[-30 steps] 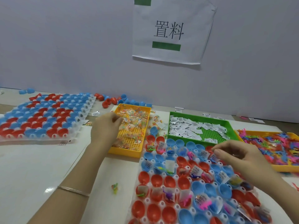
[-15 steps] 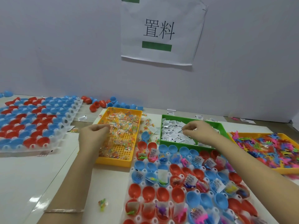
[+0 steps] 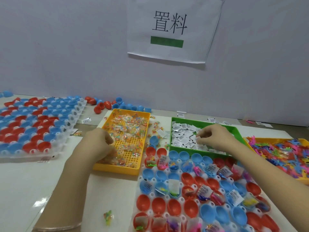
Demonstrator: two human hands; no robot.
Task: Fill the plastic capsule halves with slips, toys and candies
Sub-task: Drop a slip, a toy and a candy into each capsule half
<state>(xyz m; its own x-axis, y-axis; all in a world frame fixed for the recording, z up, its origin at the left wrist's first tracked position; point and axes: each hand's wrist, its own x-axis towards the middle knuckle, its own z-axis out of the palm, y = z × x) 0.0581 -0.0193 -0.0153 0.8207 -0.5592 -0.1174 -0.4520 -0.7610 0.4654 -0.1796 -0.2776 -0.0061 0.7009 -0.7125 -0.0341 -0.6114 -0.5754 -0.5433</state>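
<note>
My left hand (image 3: 98, 144) is down in the yellow tray (image 3: 115, 170), left of centre. The fingers curl into the wrapped candies (image 3: 128, 128), though the blur there means I cannot tell whether they actually grip a packet. A thin bracelet (image 3: 56, 227) sits on that wrist at the near edge. My right hand (image 3: 215, 138) reaches into the green tray (image 3: 200, 122), just right of the yellow one. Its fingers are curled, with thumb and forefinger pinched together on the white printed slips (image 3: 182, 136) heaped inside. Further right, the orange tray (image 3: 274, 140) is piled with bright plastic toys (image 3: 284, 153), and neither hand touches it. Right in front of me, near the trays, lies the clear rack (image 3: 194, 186) of red and blue capsule halves (image 3: 173, 206), open side up. Many on the right and far rows already carry a slip, a toy or a packet. A row of red ones near me and several blue ones sit bare. My right forearm crosses above the rack's right part. Off to the left, well apart, a second rack (image 3: 33, 124) holds more red and blue halves. Loose halves (image 3: 108, 104) are scattered along the far wall behind the yellow tray. One stray candy packet (image 3: 108, 216) lies on the white table (image 3: 21, 181) between my left forearm and the near rack. On the wall above hangs a paper sign (image 3: 170, 29) with black characters and a green bar.
</note>
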